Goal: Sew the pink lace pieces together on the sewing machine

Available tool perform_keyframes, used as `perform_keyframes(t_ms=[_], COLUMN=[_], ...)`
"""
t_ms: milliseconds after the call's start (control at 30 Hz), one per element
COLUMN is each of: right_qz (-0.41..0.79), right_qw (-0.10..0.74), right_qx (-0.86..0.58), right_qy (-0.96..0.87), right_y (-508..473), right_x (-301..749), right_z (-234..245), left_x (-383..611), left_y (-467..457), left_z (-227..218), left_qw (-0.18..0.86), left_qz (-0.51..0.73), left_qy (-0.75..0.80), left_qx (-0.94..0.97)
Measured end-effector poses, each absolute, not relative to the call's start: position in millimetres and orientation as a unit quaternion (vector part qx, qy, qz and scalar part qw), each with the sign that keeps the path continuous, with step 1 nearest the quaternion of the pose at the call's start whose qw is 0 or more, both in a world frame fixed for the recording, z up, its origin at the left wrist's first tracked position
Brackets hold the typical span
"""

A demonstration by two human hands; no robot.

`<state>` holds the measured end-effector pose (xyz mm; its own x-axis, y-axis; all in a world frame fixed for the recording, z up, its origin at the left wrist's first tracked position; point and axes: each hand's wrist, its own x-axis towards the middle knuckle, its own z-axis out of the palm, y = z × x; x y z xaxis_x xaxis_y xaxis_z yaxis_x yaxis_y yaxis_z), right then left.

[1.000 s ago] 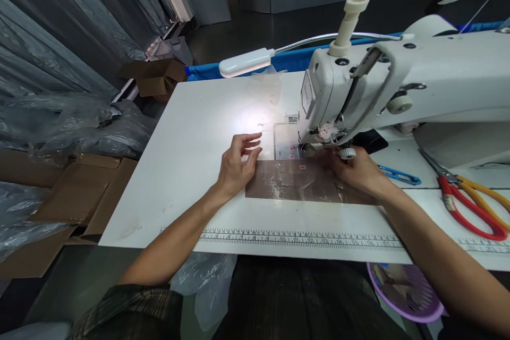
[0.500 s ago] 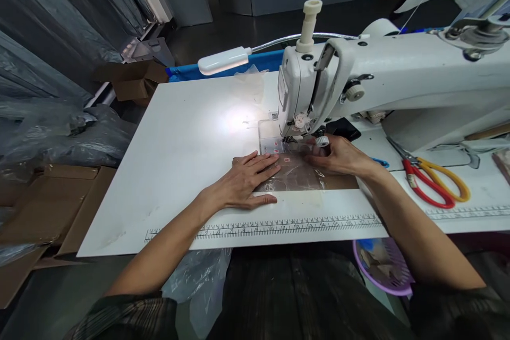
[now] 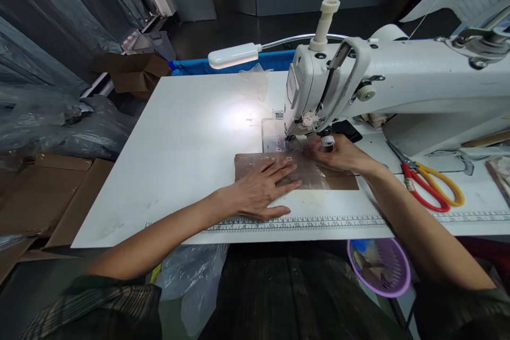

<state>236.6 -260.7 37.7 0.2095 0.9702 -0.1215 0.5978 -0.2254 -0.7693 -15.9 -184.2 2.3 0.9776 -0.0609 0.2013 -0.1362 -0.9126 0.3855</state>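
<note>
A brown rectangular piece (image 3: pixel 249 166) under a shiny clear plastic layer lies flat on the white table (image 3: pixel 187 138), its far edge at the needle of the white sewing machine (image 3: pixel 382 85). My left hand (image 3: pixel 263 191) lies flat on the piece, fingers stretched out and pointing right. My right hand (image 3: pixel 338 153) rests on the piece's right part beside the presser foot, fingers curled near a small knurled knob (image 3: pixel 327 141); what the fingertips pinch is hidden.
Red and yellow scissors (image 3: pixel 428 180) lie right of the machine. A lit gooseneck lamp (image 3: pixel 233 55) hangs over the table. A printed ruler (image 3: pixel 295 222) runs along the front edge. A purple basket (image 3: pixel 380 268) sits below right. Cardboard boxes (image 3: pixel 48 196) and plastic sheeting are at left.
My left hand came down from a raised, curled pose at the piece's left end and now lies flat on it, further right. The right hand stayed by the presser foot.
</note>
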Motion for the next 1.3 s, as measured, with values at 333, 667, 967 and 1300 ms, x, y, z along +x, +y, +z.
perform_keyframes(t_ms=[333,667,967,1300], right_qz=[0.474,0.381,0.040,0.103], right_qw=[0.384,0.356,0.158,0.215], right_qx=[-0.669,-0.624,-0.554,-0.566], right_qy=[-0.424,-0.583,-0.816,-0.789], right_y=[-262,-263,-271,-264], right_x=[193,169,196,209], right_z=[45,35,16,17], left_x=[-33,-34,-33,-27], left_y=[-132,-132,-154,-143], left_z=[31,12,10,4], left_qw=[0.468,0.669,0.575,0.589], left_qz=[0.201,0.087,0.203,0.205], left_qy=[0.144,0.277,0.355,0.380], left_qx=[0.848,0.684,0.708,0.683])
